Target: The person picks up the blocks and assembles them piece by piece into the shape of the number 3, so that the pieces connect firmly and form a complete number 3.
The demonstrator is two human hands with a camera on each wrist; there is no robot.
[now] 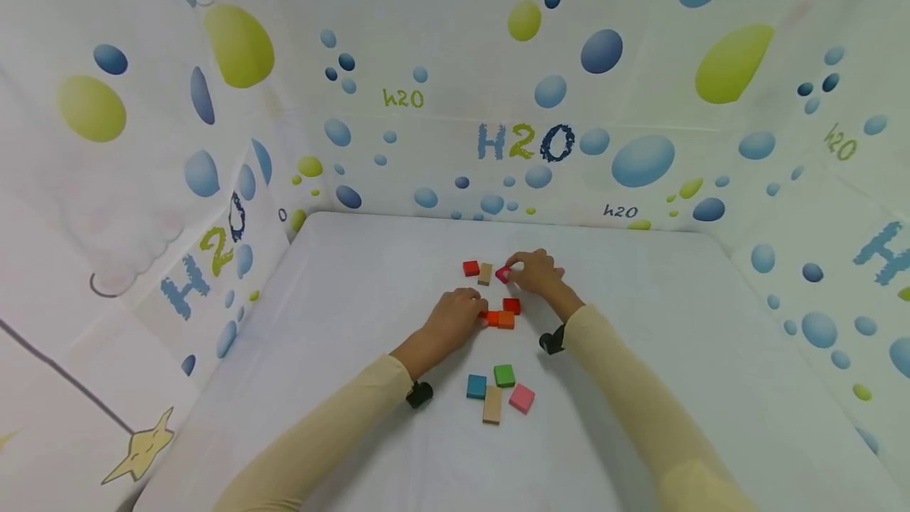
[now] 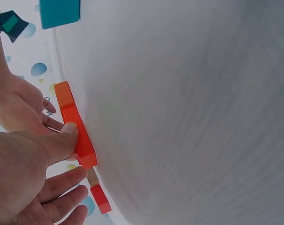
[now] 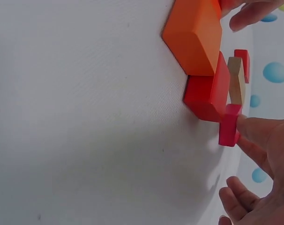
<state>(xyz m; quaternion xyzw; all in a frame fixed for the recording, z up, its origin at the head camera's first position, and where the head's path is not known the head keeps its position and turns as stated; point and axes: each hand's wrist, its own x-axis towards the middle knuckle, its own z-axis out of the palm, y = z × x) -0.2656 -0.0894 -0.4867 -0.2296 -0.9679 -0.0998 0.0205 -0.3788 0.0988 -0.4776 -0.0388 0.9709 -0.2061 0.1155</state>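
Observation:
On the white table, my left hand (image 1: 455,316) holds a red-orange block (image 2: 81,133) with its thumb on the near face; the index finger is mostly hidden behind. That block stands end to end with an orange block (image 1: 506,320). My right hand (image 1: 538,272) pinches a crimson block (image 3: 230,125) between thumb and fingertips, its other fingers loosely spread. Between the hands lies a red block (image 1: 511,306), touching the orange one's far side. Farther back are a wooden block (image 1: 485,274) and another red block (image 1: 471,268), left of the crimson one.
Closer to the person lie a blue block (image 1: 476,386), a green block (image 1: 504,375), a pink block (image 1: 522,398) and a second wooden block (image 1: 492,407). A patterned curtain (image 1: 455,109) with drops and lettering borders the table (image 1: 640,385) at the back and sides.

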